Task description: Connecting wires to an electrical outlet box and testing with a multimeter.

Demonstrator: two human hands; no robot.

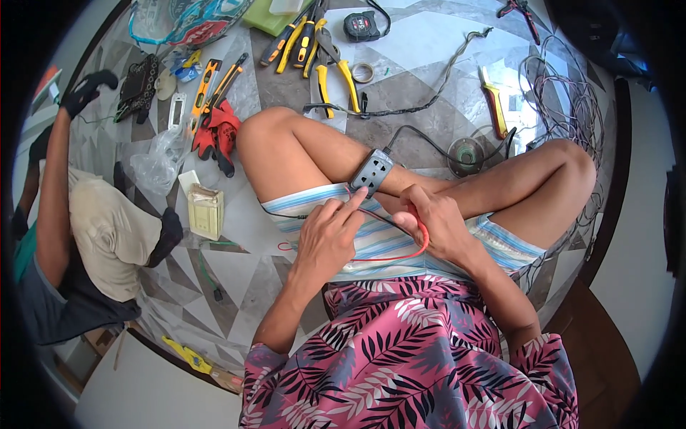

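Blue-and-white striped shorts (382, 247) underneath both hands. Left hand (327, 242): index straight, other fingers curled. Right hand (439, 223): fingers bent inward. Can't tell from here whether actually gripping any wire with either. Grey multi-socket power strip (371, 173) against bare shin (336, 151), sockets up, near end at left index tip. Red wire (427, 239) bowed between both hands. Black cable (387, 149) off strip's far end, curving right over floor (243, 300).

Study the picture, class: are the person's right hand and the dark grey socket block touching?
Apart. The head view shows bare skin of the crossed legs between the right hand and the dark grey socket block.
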